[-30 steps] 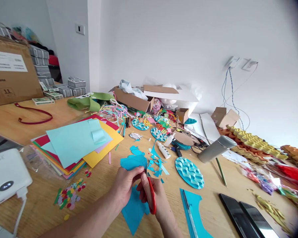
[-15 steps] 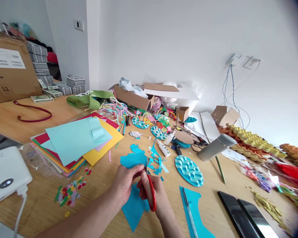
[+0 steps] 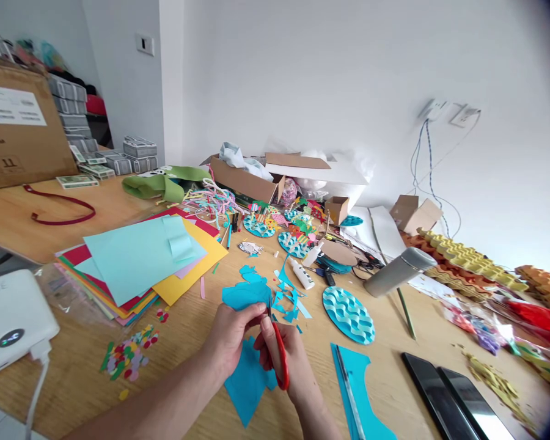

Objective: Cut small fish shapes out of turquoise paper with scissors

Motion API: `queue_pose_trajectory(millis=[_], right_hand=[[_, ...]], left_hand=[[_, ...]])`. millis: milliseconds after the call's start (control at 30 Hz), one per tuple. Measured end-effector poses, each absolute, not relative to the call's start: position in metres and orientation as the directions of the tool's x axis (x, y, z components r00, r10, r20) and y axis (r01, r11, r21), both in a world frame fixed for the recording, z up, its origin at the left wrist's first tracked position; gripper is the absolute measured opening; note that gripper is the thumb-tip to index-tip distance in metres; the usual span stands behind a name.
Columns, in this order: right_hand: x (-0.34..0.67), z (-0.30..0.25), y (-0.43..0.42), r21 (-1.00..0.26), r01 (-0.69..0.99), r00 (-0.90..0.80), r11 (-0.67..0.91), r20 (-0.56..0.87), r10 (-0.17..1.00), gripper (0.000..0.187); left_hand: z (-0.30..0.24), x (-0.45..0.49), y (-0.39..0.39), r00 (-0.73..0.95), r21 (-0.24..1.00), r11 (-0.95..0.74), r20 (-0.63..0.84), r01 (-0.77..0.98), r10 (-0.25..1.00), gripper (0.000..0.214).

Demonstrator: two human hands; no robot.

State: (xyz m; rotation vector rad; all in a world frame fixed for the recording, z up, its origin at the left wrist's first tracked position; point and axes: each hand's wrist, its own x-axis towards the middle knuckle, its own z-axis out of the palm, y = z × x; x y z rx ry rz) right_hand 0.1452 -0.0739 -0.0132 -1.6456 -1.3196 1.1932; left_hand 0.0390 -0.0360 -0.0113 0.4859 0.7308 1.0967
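My left hand (image 3: pixel 233 333) pinches a piece of blue paper (image 3: pixel 245 296) over the middle of the table. In my right hand (image 3: pixel 286 357) is a pair of scissors (image 3: pixel 282 360) with red handles, its blades at the paper's right edge. Beneath my hands lies a larger blue paper sheet (image 3: pixel 246 385) with a pointed lower end. Small blue scraps (image 3: pixel 288 302) are scattered just beyond. To the right rests a blue oval (image 3: pixel 348 315) with light wavy strips, and below it a cut blue sheet (image 3: pixel 364 391) with a pen (image 3: pixel 349 391) on it.
Stacked coloured paper (image 3: pixel 137 256) lies left, near a white power bank (image 3: pixel 16 324) and paper dots (image 3: pixel 127 356). Glue bottles (image 3: pixel 301 273), a grey tumbler (image 3: pixel 399 272) and egg trays (image 3: pixel 467 263) stand beyond and right. Two dark phones (image 3: pixel 440 391) lie at front right.
Almost nothing differs. Both hands, the scissors and the blue paper keep practically the same place; the whole view has shifted very slightly.
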Motion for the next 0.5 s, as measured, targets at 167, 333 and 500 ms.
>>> queue_pose_trajectory(millis=[167, 333, 500], right_hand=[[0.1466, -0.0142, -0.0738, -0.91, 0.326, 0.057, -0.255, -0.25, 0.967, 0.074], [0.1482, -0.0155, -0.074, -0.911, 0.314, 0.059, -0.266, -0.261, 0.964, 0.072], [0.149, -0.0156, -0.0736, -0.905, 0.327, 0.061, -0.273, -0.268, 0.961, 0.073]], left_hand=[[-0.0097, 0.0375, -0.0352, 0.249, 0.693, 0.382, -0.289, -0.612, 0.924, 0.022], [-0.0081, 0.0368, -0.0353, 0.257, 0.706, 0.383, -0.284, -0.596, 0.924, 0.021], [-0.0069, 0.0362, -0.0341, 0.26, 0.716, 0.375, -0.272, -0.589, 0.927, 0.021]])
